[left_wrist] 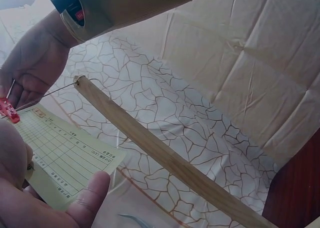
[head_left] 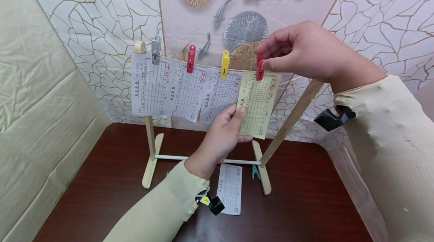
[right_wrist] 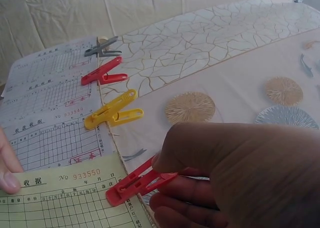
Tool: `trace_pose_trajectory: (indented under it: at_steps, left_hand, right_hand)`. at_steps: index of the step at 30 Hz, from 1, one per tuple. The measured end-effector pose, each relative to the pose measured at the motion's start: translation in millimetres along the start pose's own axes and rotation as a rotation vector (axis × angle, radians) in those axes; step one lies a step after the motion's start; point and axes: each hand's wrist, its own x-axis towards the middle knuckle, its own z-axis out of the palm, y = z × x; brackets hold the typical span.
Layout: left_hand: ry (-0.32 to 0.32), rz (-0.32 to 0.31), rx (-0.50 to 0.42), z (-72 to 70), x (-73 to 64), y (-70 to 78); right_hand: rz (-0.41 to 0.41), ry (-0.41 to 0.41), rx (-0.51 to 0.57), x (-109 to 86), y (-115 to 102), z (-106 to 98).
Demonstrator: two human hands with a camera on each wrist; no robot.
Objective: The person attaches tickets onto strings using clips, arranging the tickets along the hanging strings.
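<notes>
A yellow receipt slip (head_left: 258, 110) hangs at the right end of a string (left_wrist: 55, 91) on a wooden stand. My left hand (head_left: 222, 133) pinches the slip's left edge between thumb and fingers. At its top edge, my right hand (head_left: 301, 52) pinches a red clothespin (right_wrist: 131, 186), whose jaws sit over the string and the paper. To the left hang several white receipt slips (head_left: 150, 87), held by a grey clothespin (head_left: 156, 50), another red clothespin (head_left: 191, 59) and a yellow clothespin (head_left: 225, 64).
On the dark table (head_left: 112, 174), a white slip (head_left: 230, 189) lies below the stand's white crossbar (head_left: 173, 157). A teal clothespin (head_left: 255, 172) is beside the stand's right foot (head_left: 262, 170). The right wooden post (head_left: 293, 121) rises below my right forearm. Patterned cloth (head_left: 91, 27) hangs behind.
</notes>
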Motion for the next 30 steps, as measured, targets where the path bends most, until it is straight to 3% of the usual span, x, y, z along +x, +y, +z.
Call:
trace_pose_trajectory:
  at_steps: [8,19,24,30]
  left_hand:
    - [-0.002,-0.013,0.005,-1.2,1.2,-2.2]
    - [-0.015,-0.118,0.076,-12.6,-6.0,-22.9]
    - [-0.02,-0.183,0.119,-21.5,-10.3,-43.4]
    - [-0.005,-0.258,0.164,-34.3,-15.5,-73.6]
  right_hand:
    - [-0.002,-0.005,0.056,2.6,4.3,0.5]
    - [-0.001,0.045,-0.028,-10.1,0.6,3.7]
    - [0.004,0.165,-0.006,-22.1,1.5,7.8]
    - [-0.13,0.437,-0.027,-52.9,9.7,28.4]
